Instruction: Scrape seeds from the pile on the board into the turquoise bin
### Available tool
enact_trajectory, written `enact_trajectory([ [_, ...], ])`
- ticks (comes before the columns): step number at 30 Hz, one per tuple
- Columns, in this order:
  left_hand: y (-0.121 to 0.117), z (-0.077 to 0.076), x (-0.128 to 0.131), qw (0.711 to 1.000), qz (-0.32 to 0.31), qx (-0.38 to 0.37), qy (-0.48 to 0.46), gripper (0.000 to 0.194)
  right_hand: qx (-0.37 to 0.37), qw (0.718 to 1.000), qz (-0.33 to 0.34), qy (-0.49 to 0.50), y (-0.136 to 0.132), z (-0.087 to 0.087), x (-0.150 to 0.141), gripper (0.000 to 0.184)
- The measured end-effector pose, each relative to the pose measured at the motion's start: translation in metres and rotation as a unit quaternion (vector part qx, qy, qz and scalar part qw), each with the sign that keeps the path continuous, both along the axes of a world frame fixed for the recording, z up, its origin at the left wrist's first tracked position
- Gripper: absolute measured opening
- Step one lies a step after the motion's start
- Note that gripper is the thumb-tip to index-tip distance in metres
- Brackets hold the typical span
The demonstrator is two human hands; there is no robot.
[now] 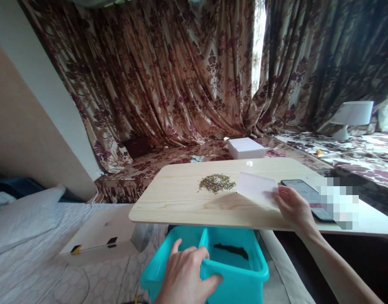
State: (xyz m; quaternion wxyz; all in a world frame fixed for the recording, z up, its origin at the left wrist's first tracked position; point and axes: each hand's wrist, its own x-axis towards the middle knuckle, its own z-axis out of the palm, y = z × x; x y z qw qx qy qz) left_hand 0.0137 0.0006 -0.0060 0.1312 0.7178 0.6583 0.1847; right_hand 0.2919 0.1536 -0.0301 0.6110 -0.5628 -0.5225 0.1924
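My right hand point(291, 204) pinches a white sheet of stiff paper or card point(257, 188) by its right end. The card is tilted, its left edge close to a loose pile of small greenish grains or seeds mixed with white bits point(216, 183) on the wooden tabletop point(181, 209). Below the table's near edge, my left hand point(187, 270) grips the near rim of a turquoise divided bin point(259, 270) where the divider meets it, thumb outside. A strip of dark green grains point(231, 250) lies in the bin's right compartment; my hand partly hides the left one.
A phone point(303, 196) lies on the table beside my right wrist, next to a blurred-out patch. Behind the table sits a white box point(246, 147). A flat white carton point(101, 230) rests on the bed at left. A lamp point(352, 114) stands at far right.
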Motion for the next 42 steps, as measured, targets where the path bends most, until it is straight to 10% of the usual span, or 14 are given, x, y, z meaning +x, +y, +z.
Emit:
enact_trajectory([
  [18, 0.0, -0.002, -0.001, 1.0, 0.001, 0.001, 0.003, 0.009, -0.008, 0.986, 0.14, 0.088, 0.024, 0.005, -0.043, 0.037],
  [42, 0.0, -0.002, -0.003, 1.0, 0.004, 0.0, 0.016, 0.009, -0.011, 0.992, 0.108, 0.067, 0.005, 0.018, -0.031, 0.031],
])
